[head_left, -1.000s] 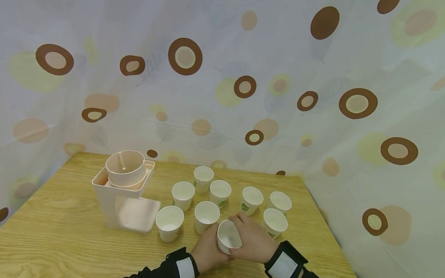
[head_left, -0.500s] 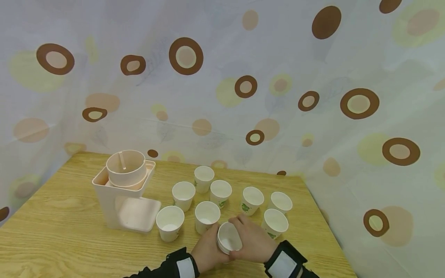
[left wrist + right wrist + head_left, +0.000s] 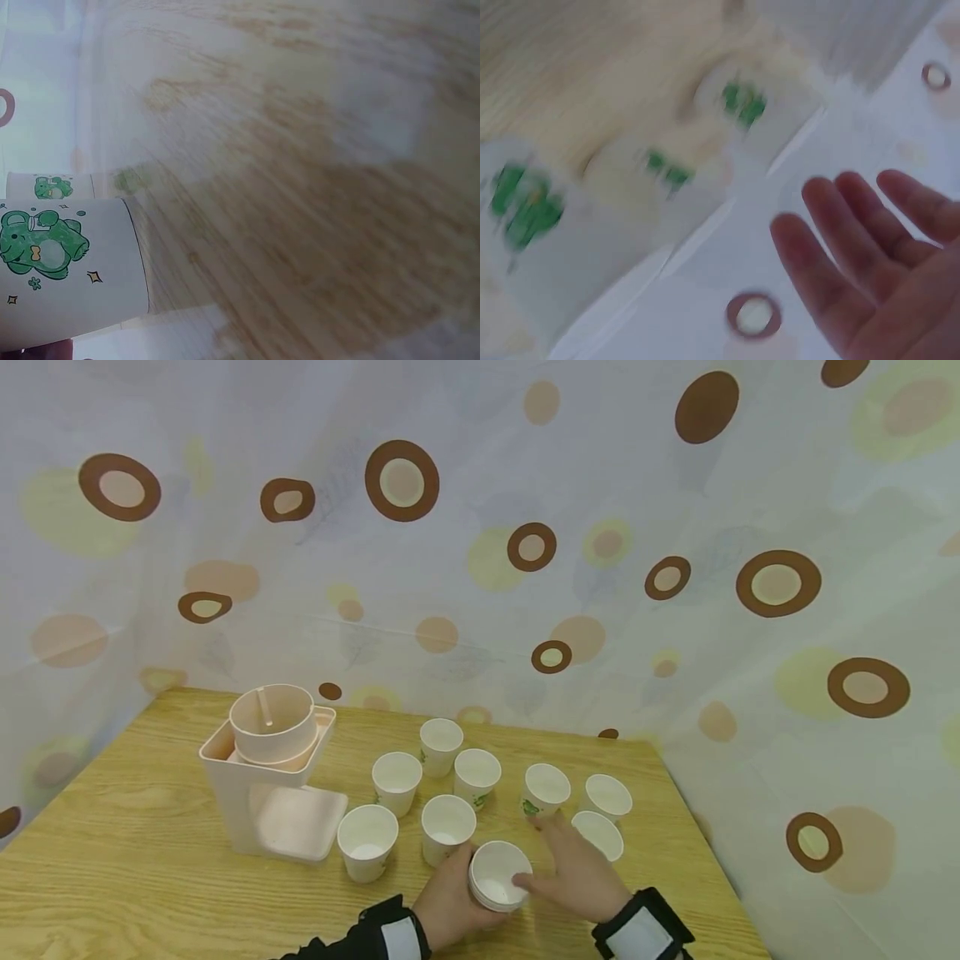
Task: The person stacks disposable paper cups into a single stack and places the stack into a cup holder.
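A stack of nested white paper cups (image 3: pixel 499 875) is gripped by my left hand (image 3: pixel 453 903) near the table's front, mouths up. My right hand (image 3: pixel 581 875) is just right of the stack, fingers extended and its thumb overlapping the stack's rim in the head view. Its fingertips lie in front of a standing paper cup (image 3: pixel 546 783) and partly cover another cup (image 3: pixel 600 835). In the right wrist view the fingers (image 3: pixel 840 240) are spread with nothing between them, beside cups with green prints (image 3: pixel 529 210). A cup with a green bear print (image 3: pixel 45 262) fills the left wrist view's lower left.
Several more white paper cups (image 3: pixel 448 827) stand upright left of and behind the stack. One (image 3: pixel 607 795) is at the far right. A cream plastic holder (image 3: pixel 262 785) with a round container (image 3: pixel 273 727) stands left on the wooden table (image 3: pixel 135 827). A spotted curtain (image 3: pixel 465 602) hangs behind.
My right hand has let go of the cup stack and moved right, opening its fingers towards the right-hand cups. My left hand still holds the stack, whose mouth looks rounder now.
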{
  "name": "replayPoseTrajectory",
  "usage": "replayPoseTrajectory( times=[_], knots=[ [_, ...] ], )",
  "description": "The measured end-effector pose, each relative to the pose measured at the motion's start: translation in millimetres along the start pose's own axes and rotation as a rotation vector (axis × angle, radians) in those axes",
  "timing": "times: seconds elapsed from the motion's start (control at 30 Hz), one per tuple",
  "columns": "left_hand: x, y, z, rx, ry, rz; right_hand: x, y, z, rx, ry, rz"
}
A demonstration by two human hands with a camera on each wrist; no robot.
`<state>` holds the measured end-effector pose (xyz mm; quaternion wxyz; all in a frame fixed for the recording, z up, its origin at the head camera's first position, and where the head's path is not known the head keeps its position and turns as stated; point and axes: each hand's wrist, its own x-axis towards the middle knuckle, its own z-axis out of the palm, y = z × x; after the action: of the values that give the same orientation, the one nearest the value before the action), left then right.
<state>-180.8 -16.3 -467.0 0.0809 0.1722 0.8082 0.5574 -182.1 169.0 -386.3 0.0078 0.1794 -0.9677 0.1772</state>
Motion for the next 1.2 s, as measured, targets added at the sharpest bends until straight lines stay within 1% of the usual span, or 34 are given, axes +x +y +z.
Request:
replayPoseTrajectory(
  times=[0.1,0.17,0.23,0.3,0.37,0.43,0.57,0.7,0.83,0.97,1.2],
  knots=[
    [0.4,-0.6,1.8,-0.009,-0.001,-0.009,-2,21,-9.3,-0.044,0.125,0.133],
    [0.7,-1.1,2.5,-0.015,-0.001,-0.009,-2,36,-12.6,-0.086,0.166,0.202],
    [1.2,-1.8,2.8,-0.009,0.002,-0.006,-1,50,-12.8,-0.117,0.167,0.257],
    [1.6,-1.9,2.5,-0.012,0.002,-0.007,0,61,-10.4,-0.137,0.147,0.3],
    [1.6,-1.7,2.5,-0.014,-0.002,-0.015,1,69,-6.6,-0.147,0.115,0.338],
    [1.4,-1.1,2.6,-0.021,-0.005,-0.023,2,73,-3.3,-0.148,0.101,0.362],
    [1.3,0.3,2.9,-0.026,-0.006,-0.028,4,76,0.6,-0.135,0.095,0.379],
    [1.9,0.9,3.1,-0.025,-0.006,-0.027,5,77,1.7,-0.114,0.095,0.373],
    [1.5,1.3,3.0,-0.03,-0.011,-0.031,5,72,-0.4,-0.072,0.081,0.36],
    [1.2,2.1,2.8,-0.038,-0.015,-0.036,3,59,-8.2,0.004,0.079,0.332],
    [1.8,2.3,1.7,-0.037,-0.018,-0.039,-2,25,-26.8,0.073,0.131,0.257]
  ],
)
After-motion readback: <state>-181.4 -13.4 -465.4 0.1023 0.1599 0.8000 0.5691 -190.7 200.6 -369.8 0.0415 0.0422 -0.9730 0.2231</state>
